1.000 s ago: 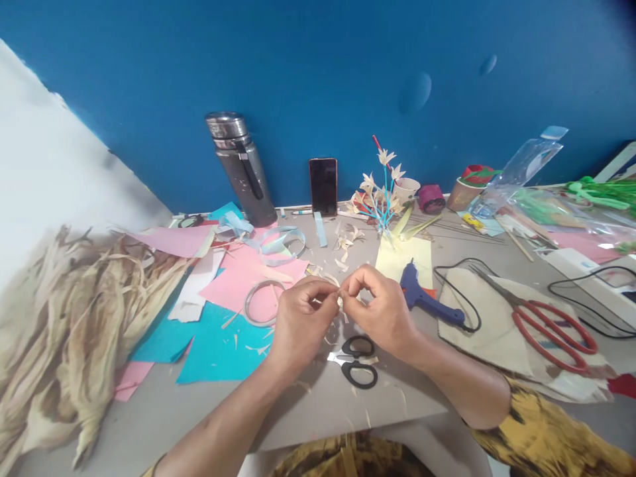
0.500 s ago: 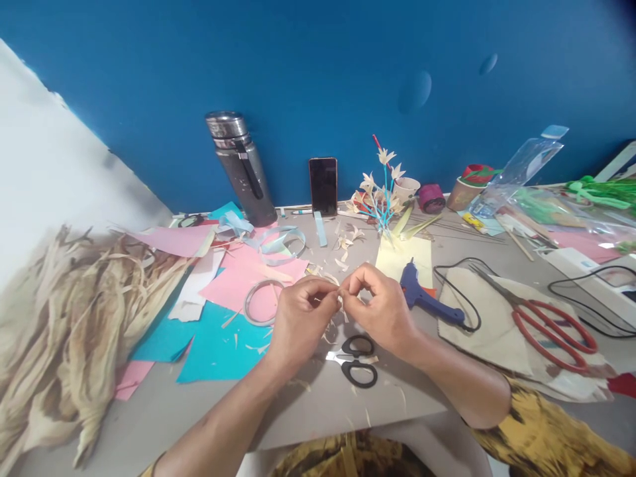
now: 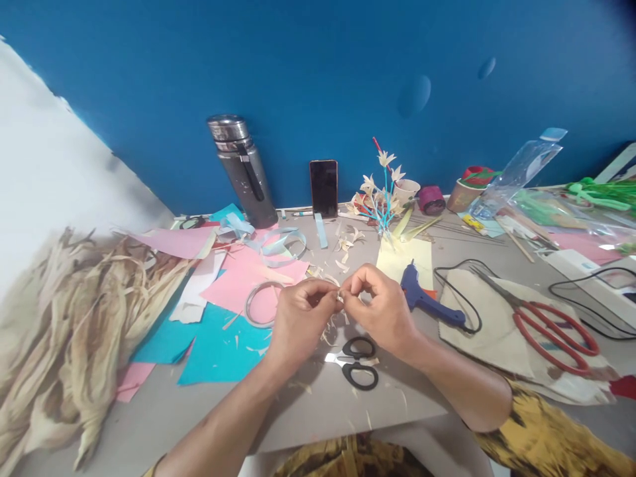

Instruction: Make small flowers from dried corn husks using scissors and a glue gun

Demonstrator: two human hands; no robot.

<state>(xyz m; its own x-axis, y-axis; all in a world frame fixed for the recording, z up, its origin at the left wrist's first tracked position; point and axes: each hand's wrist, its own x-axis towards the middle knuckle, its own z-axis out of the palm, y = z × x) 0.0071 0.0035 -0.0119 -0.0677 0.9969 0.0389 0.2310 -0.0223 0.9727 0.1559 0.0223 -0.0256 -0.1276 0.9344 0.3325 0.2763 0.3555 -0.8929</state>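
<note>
My left hand and my right hand meet fingertip to fingertip over the middle of the table. Between their pinched thumbs and forefingers is a small pale piece, mostly hidden; it resembles the dried husk scraps around it. Black-handled scissors lie just below the hands. Loose cream husk petals are scattered beyond the fingers. Farther back stands a bunch of cream husk flowers on blue stems. To the right of my right hand lies a blue glue gun.
Dried husks are heaped at left, beside pink paper and blue paper. A tape roll lies by my left hand. A flask and a phone stand by the wall. Red-handled scissors rest on cloth at right.
Both hands keep the same pinch at almost the same spot. The whole view has shifted very slightly; the things on the table have not moved.
</note>
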